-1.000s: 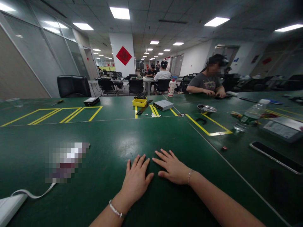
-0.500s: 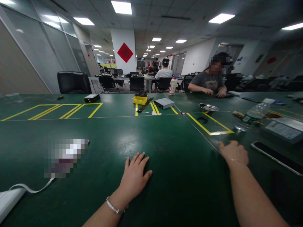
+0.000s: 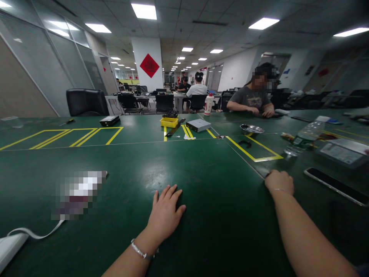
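My left hand (image 3: 165,213) lies flat on the green table (image 3: 201,184), fingers stretched out and holding nothing. A silver bracelet sits on that wrist. My right hand (image 3: 279,181) is out to the right, by the seam between two table tops, knuckles up and fingers curled down onto the surface. What lies under those fingers is hidden. A black phone (image 3: 334,186) lies just right of that hand. A clear water bottle (image 3: 305,138) lies on its side beyond it.
Yellow tape outlines (image 3: 253,152) mark the table. Farther off stand a metal bowl (image 3: 251,129), a grey box (image 3: 198,125), a yellow tray (image 3: 169,122) and a black device (image 3: 109,120). A white strap (image 3: 31,232) lies near left. A person (image 3: 250,100) works across the table.
My right hand has left its place beside the left hand, swung right to the table seam and curled over the spot where a small red item lay. The left hand stayed put.
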`<state>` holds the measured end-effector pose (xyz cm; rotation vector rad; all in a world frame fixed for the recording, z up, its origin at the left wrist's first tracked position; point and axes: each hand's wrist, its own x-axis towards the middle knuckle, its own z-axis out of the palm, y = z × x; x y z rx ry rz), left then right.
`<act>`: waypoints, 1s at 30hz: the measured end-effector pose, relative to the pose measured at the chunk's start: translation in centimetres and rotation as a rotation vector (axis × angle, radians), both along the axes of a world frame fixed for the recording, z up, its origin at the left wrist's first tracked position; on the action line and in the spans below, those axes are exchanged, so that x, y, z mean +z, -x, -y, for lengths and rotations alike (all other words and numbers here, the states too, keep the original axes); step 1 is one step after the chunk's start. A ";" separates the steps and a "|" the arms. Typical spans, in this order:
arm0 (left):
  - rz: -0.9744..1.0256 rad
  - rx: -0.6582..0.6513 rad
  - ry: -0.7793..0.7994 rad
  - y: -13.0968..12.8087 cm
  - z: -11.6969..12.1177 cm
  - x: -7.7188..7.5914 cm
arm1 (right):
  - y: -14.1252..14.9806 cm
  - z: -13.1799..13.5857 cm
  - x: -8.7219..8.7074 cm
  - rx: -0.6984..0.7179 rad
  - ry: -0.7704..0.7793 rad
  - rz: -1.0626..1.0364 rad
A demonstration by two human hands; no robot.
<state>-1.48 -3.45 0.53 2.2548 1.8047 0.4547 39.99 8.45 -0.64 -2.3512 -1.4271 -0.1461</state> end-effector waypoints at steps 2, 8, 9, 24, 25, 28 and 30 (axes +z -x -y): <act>0.001 -0.003 -0.003 0.0 0.0 -0.1 | 0.3 0.0 0.2 -0.060 0.030 0.003; 0.014 0.009 -0.001 0.1 -0.1 -0.2 | 0.9 0.3 0.9 -0.102 0.081 0.005; 0.016 0.007 -0.002 0.1 -0.1 -0.2 | 0.9 0.3 0.9 -0.095 0.087 0.008; 0.072 0.057 -0.006 -0.3 -0.3 -0.1 | 8.3 1.2 4.3 0.293 -0.043 -0.009; 0.100 0.053 -0.022 -0.4 -0.3 -0.1 | 10.6 1.8 4.7 0.412 -0.053 -0.073; 0.226 -0.001 -0.038 -0.9 -0.4 0.0 | 17.4 4.4 5.4 0.739 -0.015 -0.346; 0.334 -0.028 0.009 -1.3 -0.2 0.3 | 21.0 6.3 5.4 0.870 0.047 -0.507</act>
